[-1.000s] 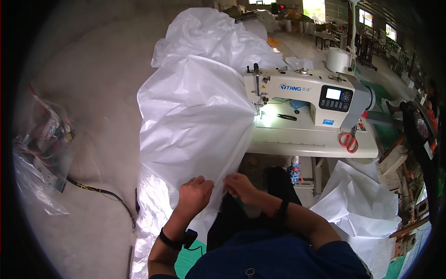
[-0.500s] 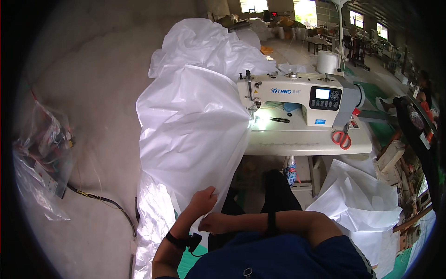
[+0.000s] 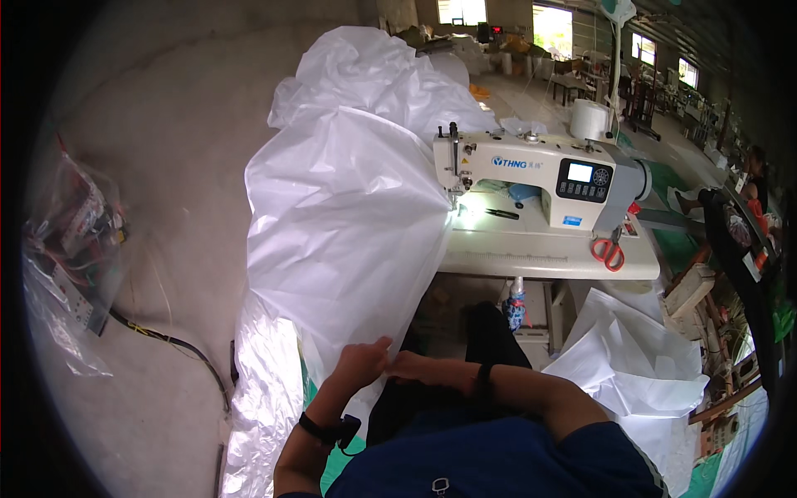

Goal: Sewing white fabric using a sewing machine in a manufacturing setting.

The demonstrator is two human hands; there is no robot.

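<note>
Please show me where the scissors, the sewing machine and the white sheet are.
scissors (image 3: 608,251): head view, on the orange handles.
sewing machine (image 3: 531,166): head view, on its white body.
white sheet (image 3: 349,224): head view, on its broad middle.

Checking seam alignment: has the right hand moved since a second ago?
Yes. The right hand slid left along the white sheet edge, away from the sewing machine, meeting the left hand.

A large white translucent plastic sheet (image 3: 349,224) is draped from the white sewing machine (image 3: 535,176) down past the pale table (image 3: 548,257). Its lower edge is pinched by the left hand (image 3: 361,363), with the right hand (image 3: 413,367) touching beside it. Orange-handled scissors (image 3: 610,251) are laid on the table.
</note>
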